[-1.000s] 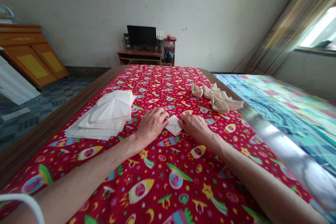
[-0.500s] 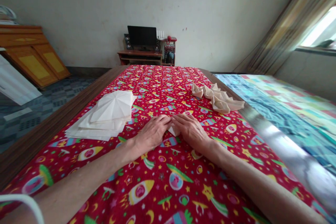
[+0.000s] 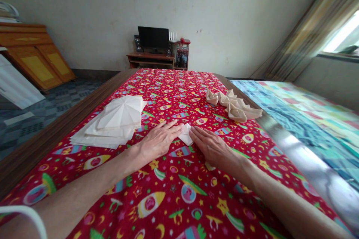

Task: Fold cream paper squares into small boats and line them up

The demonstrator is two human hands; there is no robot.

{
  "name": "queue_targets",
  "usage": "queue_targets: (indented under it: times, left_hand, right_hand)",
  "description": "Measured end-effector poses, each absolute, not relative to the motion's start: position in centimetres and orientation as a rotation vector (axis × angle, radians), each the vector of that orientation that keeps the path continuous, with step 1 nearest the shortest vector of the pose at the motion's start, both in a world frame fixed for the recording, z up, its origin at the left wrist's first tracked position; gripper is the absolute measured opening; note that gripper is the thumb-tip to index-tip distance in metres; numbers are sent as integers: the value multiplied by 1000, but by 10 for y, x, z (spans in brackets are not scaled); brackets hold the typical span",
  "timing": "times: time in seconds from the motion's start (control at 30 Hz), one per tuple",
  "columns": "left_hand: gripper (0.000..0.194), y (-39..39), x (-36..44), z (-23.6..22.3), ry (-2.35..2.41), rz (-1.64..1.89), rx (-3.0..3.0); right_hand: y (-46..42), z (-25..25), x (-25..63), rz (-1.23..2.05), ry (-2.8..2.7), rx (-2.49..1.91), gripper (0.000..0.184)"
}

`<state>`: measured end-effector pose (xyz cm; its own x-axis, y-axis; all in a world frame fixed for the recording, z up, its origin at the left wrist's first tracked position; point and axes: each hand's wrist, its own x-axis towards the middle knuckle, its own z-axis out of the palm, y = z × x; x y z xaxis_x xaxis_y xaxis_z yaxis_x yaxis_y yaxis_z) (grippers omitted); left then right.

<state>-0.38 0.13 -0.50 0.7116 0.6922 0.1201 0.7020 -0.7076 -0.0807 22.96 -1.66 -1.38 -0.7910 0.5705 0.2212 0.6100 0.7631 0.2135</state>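
A small folded white napkin point(image 3: 185, 134) lies on the red patterned tablecloth point(image 3: 179, 194) in the middle of the table. My left hand point(image 3: 158, 141) lies flat beside it with fingers stretched out, the fingertips touching the napkin's left edge. On the napkin's right side my right hand point(image 3: 214, 147) rests flat too, fingers straight and pressed onto the cloth and the napkin's edge. Neither hand grips anything.
A stack of unfolded white napkins point(image 3: 113, 121) sits to the left. Several folded cream napkins point(image 3: 234, 105) lie at the right near the table edge. A wooden table edge point(image 3: 53, 134) runs along the left; a colourful bed cover point(image 3: 294, 115) lies to the right.
Both hands have flattened out. The right hand slid back toward me and to the right, uncovering more of the small napkin; the left hand's fingers straightened.
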Motion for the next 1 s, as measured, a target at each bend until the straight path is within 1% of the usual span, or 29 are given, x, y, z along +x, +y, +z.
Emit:
queue_targets:
  times: [0.17,0.3,0.37,0.47,0.53,0.63,0.73,0.83,0.9,1.0]
  left_hand:
    - [62,-5,-13,-3,-1178,-115,-2790]
    - [57,-6,-21,-9,-1198,-214,-2793]
    - [50,0,-24,-16,-1167,-371,-2814]
    - [39,12,-23,-25,-1084,-714,-2815]
    - [35,17,-17,-26,-1180,-888,-2725]
    - [21,19,-3,-21,-1368,-840,-2649]
    - [23,19,8,-15,-1501,-738,-2636]
    - [26,23,15,-10,-1672,-742,-2721]
    - [28,26,17,-7,-1784,-790,-2795]
    - [28,28,20,-3,-1841,-851,-2847]
  right_hand:
    - [-22,-14,238,-409,-2814,-1040,57]
    - [-22,-12,238,-424,-2797,-1046,55]
    - [-22,-11,236,-429,-2770,-1069,52]
    - [-21,-11,230,-458,-2737,-1058,45]
    - [-20,-11,226,-466,-2710,-1058,41]
    - [-16,-11,222,-371,-2669,-1113,33]
    - [-12,-9,223,-217,-2630,-1177,24]
    - [-10,-6,223,-173,-2554,-1180,18]
    - [-10,-2,221,-228,-2456,-1194,19]
    - [-13,6,209,-326,-2358,-1261,24]
